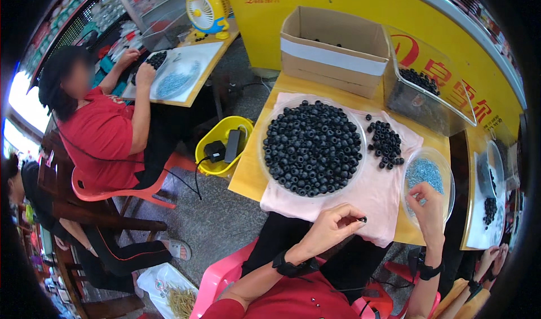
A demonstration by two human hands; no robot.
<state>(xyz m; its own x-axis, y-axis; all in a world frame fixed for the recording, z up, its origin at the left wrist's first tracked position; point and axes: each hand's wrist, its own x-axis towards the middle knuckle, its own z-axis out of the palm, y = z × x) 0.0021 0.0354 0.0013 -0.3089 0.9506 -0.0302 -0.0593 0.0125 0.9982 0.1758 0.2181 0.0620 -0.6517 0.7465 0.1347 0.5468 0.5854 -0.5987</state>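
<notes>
Black bead [363,220] pinched in left hand [336,223] slanting inward, right hand [426,202] curled over blue pieces [424,172], its grip unclear

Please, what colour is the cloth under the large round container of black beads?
The cloth is pale pink, best seen in the head view.

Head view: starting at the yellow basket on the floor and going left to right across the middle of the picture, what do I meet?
Yellow basket → large mound of black beads → small loose cluster of black beads → blue beads → white sheet on the neighbouring table.
</notes>
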